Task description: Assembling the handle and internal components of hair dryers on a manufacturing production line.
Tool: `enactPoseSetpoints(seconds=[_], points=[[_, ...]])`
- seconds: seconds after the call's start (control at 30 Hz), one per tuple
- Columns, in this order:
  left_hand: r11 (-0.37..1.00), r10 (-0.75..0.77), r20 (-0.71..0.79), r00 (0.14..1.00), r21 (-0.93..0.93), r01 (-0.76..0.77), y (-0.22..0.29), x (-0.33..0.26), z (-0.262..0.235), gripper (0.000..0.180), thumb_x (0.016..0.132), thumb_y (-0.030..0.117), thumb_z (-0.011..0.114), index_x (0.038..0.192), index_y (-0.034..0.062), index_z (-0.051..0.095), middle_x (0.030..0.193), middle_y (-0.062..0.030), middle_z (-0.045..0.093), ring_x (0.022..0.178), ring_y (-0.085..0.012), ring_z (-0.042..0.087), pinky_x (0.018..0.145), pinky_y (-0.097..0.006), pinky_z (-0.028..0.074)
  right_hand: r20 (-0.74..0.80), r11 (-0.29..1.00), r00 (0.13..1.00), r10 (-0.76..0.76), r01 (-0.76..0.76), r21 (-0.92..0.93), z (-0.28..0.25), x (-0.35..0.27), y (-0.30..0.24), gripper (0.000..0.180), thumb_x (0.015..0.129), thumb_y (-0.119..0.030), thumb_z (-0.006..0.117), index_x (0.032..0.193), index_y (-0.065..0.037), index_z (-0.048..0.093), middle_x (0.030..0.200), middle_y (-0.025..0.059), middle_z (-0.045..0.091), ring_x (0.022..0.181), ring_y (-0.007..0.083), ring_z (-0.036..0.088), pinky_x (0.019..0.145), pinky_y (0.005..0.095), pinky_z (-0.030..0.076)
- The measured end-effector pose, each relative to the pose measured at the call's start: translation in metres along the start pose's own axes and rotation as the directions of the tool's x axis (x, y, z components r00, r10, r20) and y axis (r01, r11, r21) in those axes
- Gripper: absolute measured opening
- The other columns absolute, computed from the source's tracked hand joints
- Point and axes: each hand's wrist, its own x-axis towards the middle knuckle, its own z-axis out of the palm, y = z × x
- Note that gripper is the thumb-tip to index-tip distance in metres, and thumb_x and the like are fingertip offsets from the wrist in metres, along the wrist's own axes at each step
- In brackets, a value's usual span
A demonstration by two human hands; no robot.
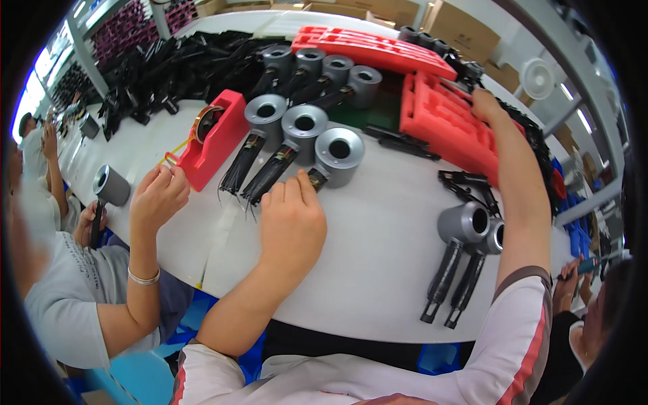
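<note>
Left hand (291, 219): rests on the white table (378, 250), fingers curled narrow, fingertips touching the near end of the closest dryer (335, 156); I cannot tell whether it grips it
Right hand (487, 106): stretched far out to the back edge of the near red tray (449, 125); fingers hidden behind the tray rim, so wide or narrow cannot be told
Dryers, middle row: three grey round heads with black handles, side by side between the tape dispenser (214, 138) and the red tray; the closest one is just ahead of the left hand
Dryers, back row (324, 71): four more, lined up behind the three
Dryers, right (466, 233): two lying together near the table's front edge, handles pointing toward the person, well apart from both hands
Red trays: two; the near one lies flat on the right, the second (378, 47) sits further back
Tape dispenser: one, red, left of the middle row
Black parts (182, 64): a large heap at the back left, too many to count
Co-worker's hand (158, 196): one hand with a bracelet at the wrist, fingers pinched together just beside the dispenser
Far left: one more dryer (108, 189) held by another person's hand
</note>
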Motion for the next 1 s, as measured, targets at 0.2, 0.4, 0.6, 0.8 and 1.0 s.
enactPoseSetpoints(seconds=[0.2, 0.4, 0.6, 0.8, 1.0], points=[[0.999, -0.018, 0.044, 0.999, -0.041, 0.020, -0.002, -0.004, -0.001, 0.050, 0.084, 0.000, 0.064, 0.131, -0.0144, 0.059, 0.103, -0.0167, 0.064, 0.093, -0.0299, 0.060, 0.081, -0.040, 0.048, -0.028, 0.996, 0.996, -0.083, 0.084, 0.019, 0.008, 0.009, 0.002, 0.029, 0.080, -0.005, 0.070, 0.105, 0.008, 0.073, 0.113, 0.0309, 0.070, 0.108, 0.0420, 0.070, 0.096, 0.0455, 0.056], [0.917, -0.012, 0.010, 1.000, -0.398, 0.015, 0.011, -0.012, -0.005, 0.048, 0.088, -0.002, 0.068, 0.134, -0.0116, 0.059, 0.104, -0.0193, 0.066, 0.092, -0.0372, 0.063, 0.081, -0.042, 0.051, -0.147, 0.991, 0.985, -0.092, 0.106, 0.087, -0.006, -0.014, -0.004, 0.031, 0.082, -0.011, 0.073, 0.106, 0.008, 0.069, 0.126, 0.0299, 0.063, 0.113, 0.0428, 0.066, 0.100, 0.0459, 0.055], [-0.155, 0.074, 0.691, 0.719, -0.705, 0.692, 0.024, -0.013, -0.021, 0.045, 0.102, 0.008, 0.064, 0.145, -0.0039, 0.056, 0.111, -0.0101, 0.074, 0.094, -0.0157, 0.070, 0.075, -0.028, 0.056, -0.516, 0.988, 0.844, -0.148, 0.147, -0.043, -0.085, -0.054, 0.002, 0.037, 0.076, -0.027, 0.078, 0.098, 0.002, 0.072, 0.092, 0.0240, 0.072, 0.090, 0.0467, 0.068, 0.084, 0.0513, 0.056], [-0.493, 0.028, 0.790, 0.612, -0.522, 0.696, 0.036, -0.063, -0.069, 0.045, 0.106, 0.012, 0.060, 0.145, -0.0092, 0.052, 0.116, -0.0195, 0.072, 0.096, -0.0212, 0.072, 0.077, -0.033, 0.061, -0.544, 0.868, 0.836, 0.071, 0.217, 0.447, -0.234, -0.217, -0.145, 0.038, 0.078, -0.025, 0.077, 0.098, 0.007, 0.076, 0.085, 0.0223, 0.076, 0.074, 0.0316, 0.074, 0.070, 0.0389, 0.058], [-0.617, 0.181, 0.793, 0.582, -0.369, 0.695, 0.064, -0.112, -0.069, 0.039, 0.110, 0.019, 0.054, 0.138, -0.0079, 0.057, 0.118, -0.0194, 0.071, 0.095, -0.0223, 0.072, 0.079, -0.035, 0.062, -0.552, 0.549, 0.820, 0.153, 0.394, 0.737, -0.216, -0.427, -0.199, 0.044, 0.080, -0.006, 0.086, 0.122, -0.003, 0.072, 0.093, 0.0045, 0.071, 0.071, 0.0048, 0.060, 0.054, 0.0177, 0.044]])
